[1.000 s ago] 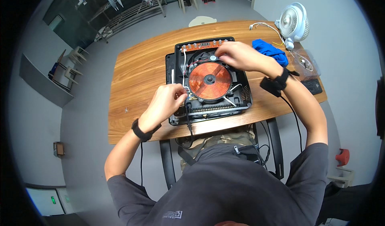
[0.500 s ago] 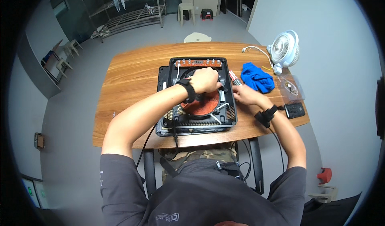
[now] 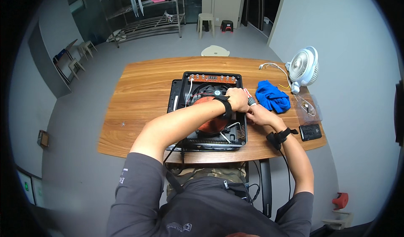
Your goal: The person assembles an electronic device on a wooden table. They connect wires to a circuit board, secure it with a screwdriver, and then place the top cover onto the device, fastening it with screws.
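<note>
An opened induction cooker (image 3: pixel 193 143) lies on the table, its black housing showing a copper coil (image 3: pixel 210 126), a small fan (image 3: pixel 215 92) and an orange button board (image 3: pixel 198 77). My left hand (image 3: pixel 238 100) is over the housing's right edge, its fingers curled down and mostly hidden. Close beside it, my right hand (image 3: pixel 261 115) rests at the outer right side with fingers bent inward. What either hand holds is hidden. Just beyond them lies a red-and-white object with a dark ringed part (image 3: pixel 251 100).
On the wooden table (image 3: pixel 139 90), a blue cloth (image 3: pixel 272 97) lies to the right. Past it are a white fan (image 3: pixel 304 66), a clear plastic box (image 3: pixel 309 108) and a black box-shaped device (image 3: pixel 310 132). A small metallic piece (image 3: pixel 123 124) lies at left. Cables run from both wrist straps.
My left hand has moved right, from above the coil and fan to the housing's right edge, beside my right hand. My right hand stays by that side. The whole view has shifted slightly.
</note>
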Available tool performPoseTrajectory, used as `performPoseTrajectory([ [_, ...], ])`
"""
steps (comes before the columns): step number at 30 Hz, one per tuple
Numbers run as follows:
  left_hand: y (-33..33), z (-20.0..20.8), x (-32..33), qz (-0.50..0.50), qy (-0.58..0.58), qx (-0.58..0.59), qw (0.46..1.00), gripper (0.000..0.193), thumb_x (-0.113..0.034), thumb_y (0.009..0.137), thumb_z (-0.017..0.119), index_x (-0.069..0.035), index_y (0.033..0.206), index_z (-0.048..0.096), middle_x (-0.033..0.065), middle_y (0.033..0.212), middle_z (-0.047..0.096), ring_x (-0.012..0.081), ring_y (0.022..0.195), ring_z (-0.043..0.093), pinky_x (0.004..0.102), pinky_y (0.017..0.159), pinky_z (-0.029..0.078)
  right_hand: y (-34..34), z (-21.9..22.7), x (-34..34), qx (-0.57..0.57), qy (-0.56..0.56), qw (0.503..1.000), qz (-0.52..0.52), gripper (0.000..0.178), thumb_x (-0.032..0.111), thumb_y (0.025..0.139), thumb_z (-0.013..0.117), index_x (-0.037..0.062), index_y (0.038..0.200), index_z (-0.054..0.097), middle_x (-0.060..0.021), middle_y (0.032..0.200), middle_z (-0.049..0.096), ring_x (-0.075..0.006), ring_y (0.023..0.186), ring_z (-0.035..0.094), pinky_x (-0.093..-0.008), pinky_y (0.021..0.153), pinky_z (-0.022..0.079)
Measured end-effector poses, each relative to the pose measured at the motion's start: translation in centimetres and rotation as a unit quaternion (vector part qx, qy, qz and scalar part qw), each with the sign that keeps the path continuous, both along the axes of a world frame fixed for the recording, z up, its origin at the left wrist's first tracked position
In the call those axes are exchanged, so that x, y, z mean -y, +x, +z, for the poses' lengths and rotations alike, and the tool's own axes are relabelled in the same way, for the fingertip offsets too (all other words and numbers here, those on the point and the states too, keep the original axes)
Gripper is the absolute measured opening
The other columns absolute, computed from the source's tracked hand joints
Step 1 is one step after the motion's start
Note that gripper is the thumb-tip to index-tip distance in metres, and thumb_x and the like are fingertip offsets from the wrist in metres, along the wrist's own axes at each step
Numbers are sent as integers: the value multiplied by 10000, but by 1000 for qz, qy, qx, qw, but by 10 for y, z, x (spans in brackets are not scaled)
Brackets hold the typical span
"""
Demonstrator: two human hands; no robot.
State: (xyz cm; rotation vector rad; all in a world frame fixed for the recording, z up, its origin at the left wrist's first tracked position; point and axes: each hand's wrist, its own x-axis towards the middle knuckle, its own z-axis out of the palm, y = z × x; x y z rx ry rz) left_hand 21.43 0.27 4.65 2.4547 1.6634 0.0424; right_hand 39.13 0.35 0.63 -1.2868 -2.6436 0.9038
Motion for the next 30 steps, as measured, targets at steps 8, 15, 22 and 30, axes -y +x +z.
performPoseTrajectory([
  [8,13,-14,-6,5,44,-12,999,420,-417,758,751,-37,933,795,194,970,771,327,932,764,413,809,601,10,12,15,40,118,992,22,279,245,990,570,15,1028,724,-222,844,713,-391,798,695,-460,740,544],
  [15,13,-12,-14,63,-25,58,996,355,-332,773,744,6,877,778,236,935,755,352,935,755,430,791,595,27,22,18,49,100,994,-18,264,257,966,598,27,974,726,-241,925,718,-432,879,688,-502,791,544],
  [22,-41,39,-11,72,44,125,989,435,-376,905,619,25,819,761,196,747,735,349,771,753,444,769,609,13,19,11,-106,8,992,-75,279,200,1025,539,-41,1005,680,-164,851,733,-252,733,732,-381,687,574],
  [30,-153,130,25,170,-81,302,935,313,-272,969,603,-11,861,737,41,665,669,121,571,637,271,547,521,-76,35,12,-153,-33,988,-14,352,245,1040,515,-54,1149,666,-148,981,755,-218,735,747,-352,715,589],
])
